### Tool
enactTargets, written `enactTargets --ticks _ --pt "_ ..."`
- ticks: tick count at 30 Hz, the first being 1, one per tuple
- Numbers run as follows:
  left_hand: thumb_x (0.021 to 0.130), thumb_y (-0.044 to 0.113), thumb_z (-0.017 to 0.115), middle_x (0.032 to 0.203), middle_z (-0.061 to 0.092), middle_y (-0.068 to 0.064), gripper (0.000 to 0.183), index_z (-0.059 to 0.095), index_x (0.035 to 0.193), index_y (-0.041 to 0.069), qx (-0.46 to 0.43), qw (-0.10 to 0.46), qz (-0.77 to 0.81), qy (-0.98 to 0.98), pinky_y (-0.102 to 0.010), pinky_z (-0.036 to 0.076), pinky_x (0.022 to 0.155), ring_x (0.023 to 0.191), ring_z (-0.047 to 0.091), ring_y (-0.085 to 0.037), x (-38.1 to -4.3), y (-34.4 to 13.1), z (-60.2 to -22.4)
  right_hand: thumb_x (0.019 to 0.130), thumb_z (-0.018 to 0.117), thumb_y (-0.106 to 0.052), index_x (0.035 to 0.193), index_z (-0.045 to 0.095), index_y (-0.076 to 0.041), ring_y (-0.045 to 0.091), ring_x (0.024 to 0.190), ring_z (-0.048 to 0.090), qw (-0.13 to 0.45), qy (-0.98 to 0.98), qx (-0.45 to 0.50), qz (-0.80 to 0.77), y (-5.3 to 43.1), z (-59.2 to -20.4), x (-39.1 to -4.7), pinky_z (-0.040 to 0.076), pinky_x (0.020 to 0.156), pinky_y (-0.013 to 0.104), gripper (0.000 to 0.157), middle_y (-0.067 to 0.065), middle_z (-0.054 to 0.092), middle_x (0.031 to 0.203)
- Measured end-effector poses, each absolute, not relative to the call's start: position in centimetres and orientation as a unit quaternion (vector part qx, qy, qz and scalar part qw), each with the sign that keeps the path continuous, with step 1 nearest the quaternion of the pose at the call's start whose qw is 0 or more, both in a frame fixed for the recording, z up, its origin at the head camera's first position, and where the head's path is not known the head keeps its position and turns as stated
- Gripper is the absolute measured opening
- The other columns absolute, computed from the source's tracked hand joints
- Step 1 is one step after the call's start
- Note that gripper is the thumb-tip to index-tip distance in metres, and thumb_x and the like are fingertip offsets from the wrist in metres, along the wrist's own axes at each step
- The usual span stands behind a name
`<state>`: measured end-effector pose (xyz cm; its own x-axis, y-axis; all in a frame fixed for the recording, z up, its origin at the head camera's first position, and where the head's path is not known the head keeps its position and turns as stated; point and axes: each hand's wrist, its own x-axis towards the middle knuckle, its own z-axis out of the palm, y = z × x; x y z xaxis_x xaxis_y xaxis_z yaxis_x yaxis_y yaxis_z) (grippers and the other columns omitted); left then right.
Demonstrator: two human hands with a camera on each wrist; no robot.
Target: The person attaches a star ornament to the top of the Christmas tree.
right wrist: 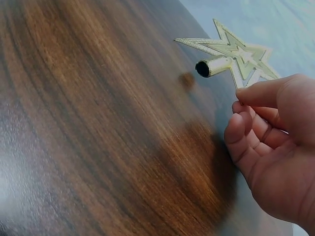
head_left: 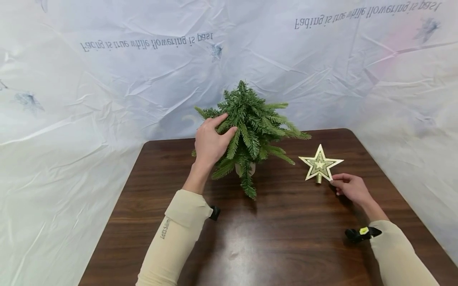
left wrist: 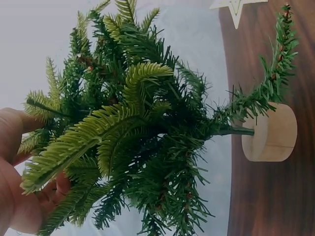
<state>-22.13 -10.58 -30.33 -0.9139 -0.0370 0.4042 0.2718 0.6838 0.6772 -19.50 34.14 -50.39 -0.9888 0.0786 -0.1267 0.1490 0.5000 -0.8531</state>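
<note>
A small artificial Christmas tree [head_left: 247, 119] stands on a round wooden base [left wrist: 280, 132]. My left hand [head_left: 211, 139] is among its upper left branches, thumb and index finger extended and apart in the head view. In the left wrist view, needles partly hide the left hand [left wrist: 19, 196], and its other fingers bend behind a light green branch [left wrist: 88, 137]. To the tree's right, a gold star tree topper [head_left: 319, 164] is held above the table by my right hand [head_left: 352, 188]. Thumb and index finger pinch one lower point of the star; its hollow socket [right wrist: 214, 66] hangs free.
The dark wooden table [head_left: 232, 238] has a glossy top and rounded far corners. Behind and beside it hangs a creased pale sheet [head_left: 143, 79] with printed lettering. One low branch [head_left: 247, 184] juts forward over the table.
</note>
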Motion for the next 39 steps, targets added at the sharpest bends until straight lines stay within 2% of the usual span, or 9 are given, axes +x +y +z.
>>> enactTargets --ticks 5,8,11,17,19,25,33,39 --pt "0.096 0.037 0.076 0.144 0.067 -0.013 0.050 0.069 0.143 0.022 -0.056 0.187 -0.388 -0.901 -0.055 0.056 0.094 0.130 0.063 -0.037 -22.1 -10.4 -30.1 0.102 0.070 -0.015 0.122 0.068 0.010 0.005 0.062 0.063 0.024 0.841 0.078 -0.535 34.5 -50.6 -19.4 0.057 0.059 0.026 0.032 -0.015 0.069 0.077" --pt "0.096 0.038 0.075 0.146 0.065 -0.013 0.050 0.069 0.143 0.023 -0.052 0.179 -0.385 -0.904 -0.055 0.057 0.090 0.131 0.063 -0.037 -22.0 -10.4 -30.0 0.102 0.070 -0.013 0.114 0.073 -0.001 0.005 0.063 0.063 0.017 0.821 0.078 -0.566 34.6 -50.5 -19.5 0.056 0.060 0.024 0.017 -0.016 0.071 0.078" --pt "0.097 0.038 0.075 0.147 0.064 -0.013 0.050 0.068 0.144 0.024 -0.046 0.175 -0.386 -0.905 -0.054 0.058 0.088 0.132 0.062 -0.037 -22.0 -10.6 -29.9 0.101 0.071 -0.012 0.110 0.075 -0.007 0.005 0.066 0.064 0.009 0.813 0.074 -0.578 34.5 -50.1 -19.7 0.057 0.062 0.024 0.011 -0.015 0.073 0.083" --pt "0.096 0.037 0.076 0.146 0.065 -0.014 0.051 0.068 0.144 0.023 -0.048 0.180 -0.389 -0.902 -0.053 0.057 0.086 0.131 0.063 -0.036 -22.1 -10.8 -30.1 0.101 0.072 -0.013 0.115 0.072 0.001 0.004 0.065 0.064 -0.021 0.825 0.057 -0.561 34.2 -49.3 -20.0 0.056 0.062 0.023 0.020 -0.020 0.072 0.084" --pt "0.095 0.037 0.077 0.146 0.066 -0.014 0.052 0.069 0.144 0.022 -0.051 0.182 -0.390 -0.901 -0.053 0.057 0.085 0.131 0.063 -0.036 -22.2 -10.7 -30.1 0.101 0.071 -0.011 0.116 0.072 0.001 0.004 0.065 0.064 -0.028 0.822 0.052 -0.566 34.2 -49.0 -20.0 0.056 0.061 0.023 0.019 -0.022 0.071 0.083" --pt "0.094 0.036 0.078 0.146 0.065 -0.016 0.052 0.069 0.143 0.022 -0.053 0.182 -0.398 -0.898 -0.050 0.056 0.076 0.130 0.063 -0.037 -22.2 -10.7 -30.0 0.100 0.072 -0.007 0.117 0.075 -0.011 0.006 0.065 0.065 -0.031 0.810 0.051 -0.583 34.2 -47.6 -19.8 0.057 0.061 0.023 0.018 -0.019 0.070 0.082" --pt "0.095 0.035 0.078 0.143 0.067 -0.016 0.052 0.068 0.144 0.021 -0.058 0.184 -0.402 -0.895 -0.051 0.056 0.080 0.126 0.065 -0.037 -22.2 -10.7 -30.2 0.101 0.072 -0.011 0.124 0.073 -0.014 0.004 0.070 0.067 -0.034 0.814 0.047 -0.578 34.7 -45.8 -20.5 0.059 0.066 0.023 0.024 -0.016 0.069 0.083" --pt "0.095 0.035 0.078 0.143 0.067 -0.016 0.053 0.068 0.145 0.021 -0.058 0.183 -0.397 -0.898 -0.051 0.057 0.080 0.127 0.065 -0.037 -22.2 -10.6 -30.1 0.099 0.072 -0.003 0.113 0.078 -0.023 0.003 0.065 0.067 -0.049 0.757 0.039 -0.650 34.9 -43.5 -20.9 0.057 0.062 0.019 0.025 -0.014 0.071 0.081"
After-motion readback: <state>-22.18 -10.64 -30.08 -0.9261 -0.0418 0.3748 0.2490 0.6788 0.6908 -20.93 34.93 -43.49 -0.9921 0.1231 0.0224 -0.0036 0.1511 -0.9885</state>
